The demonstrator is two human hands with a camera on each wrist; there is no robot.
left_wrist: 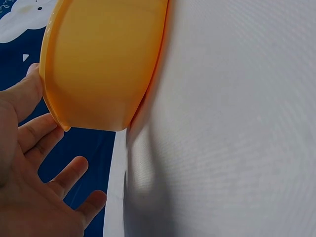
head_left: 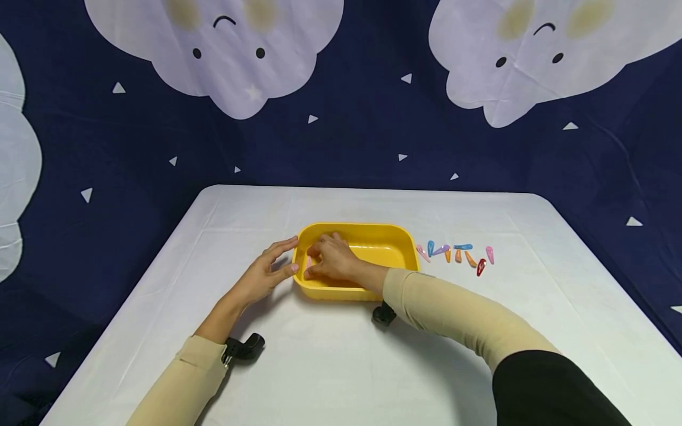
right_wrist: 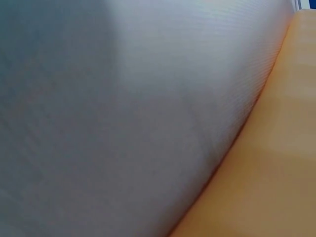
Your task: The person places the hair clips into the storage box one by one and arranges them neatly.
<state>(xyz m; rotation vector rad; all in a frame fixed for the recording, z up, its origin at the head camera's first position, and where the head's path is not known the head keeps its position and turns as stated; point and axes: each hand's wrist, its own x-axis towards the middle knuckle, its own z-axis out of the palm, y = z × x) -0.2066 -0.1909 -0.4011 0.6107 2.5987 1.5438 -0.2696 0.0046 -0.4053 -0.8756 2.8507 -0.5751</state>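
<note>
A yellow plastic tray (head_left: 373,293) stands on the white table. My left hand (head_left: 268,273) is at its left end, fingers spread and mostly straight; in the left wrist view the thumb and fingertips of this left hand (left_wrist: 34,163) touch the tray's rim. My right hand (head_left: 333,258) reaches down inside the tray near its left wall. Between its thumb and curled fingers shows a small pink hair clip (head_left: 309,261); the exact contact is partly hidden. The right wrist view shows only the outer tray wall (right_wrist: 266,182) and white cloth, with no fingers visible.
Several snap hair clips lie right of the tray, among them a red clip (head_left: 481,267), a pink clip (head_left: 490,255), a blue clip (head_left: 463,247) and a purple clip (head_left: 441,249). A dark blue cloth (head_left: 351,148) with clouds hangs behind the table (head_left: 319,367).
</note>
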